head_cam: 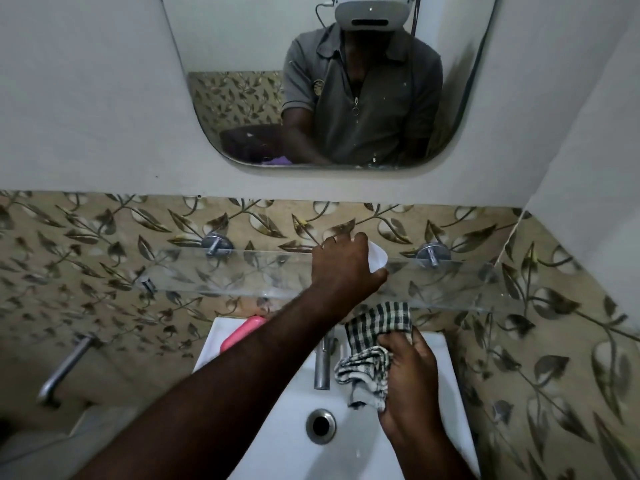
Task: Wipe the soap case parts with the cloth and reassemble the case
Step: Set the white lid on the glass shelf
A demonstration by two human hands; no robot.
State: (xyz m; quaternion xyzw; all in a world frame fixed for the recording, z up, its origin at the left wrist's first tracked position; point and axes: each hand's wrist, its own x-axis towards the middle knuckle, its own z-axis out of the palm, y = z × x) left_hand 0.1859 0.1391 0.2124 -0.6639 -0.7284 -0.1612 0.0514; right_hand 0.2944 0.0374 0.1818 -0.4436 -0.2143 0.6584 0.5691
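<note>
The left hand [343, 268] was at the centre of the frame, at the glass shelf [207, 271]. Its fingers and thumb were curled round a white case part [378, 259]. Whether that part rested on the shelf or was held just above it could not be determined. The right hand [412, 382], lower right of centre, had its fingers clamped on the bunched checked cloth [377, 341] above the basin [277, 427].

A pink item [242, 332], either soap or a further case part, lay on the basin's upper left rim, well apart from the white part.

Assessment: the case was not assembled, and cloth and white part were apart. Whether that part had been wiped could not be established. Reassembly remained outstanding.

Surroundings: a white basin with a metal tap [322, 368] and a drain [321, 426]. Leaf-patterned tiles [86, 237] ran behind the shelf, with a mirror [242, 46] on the plain wall above.
</note>
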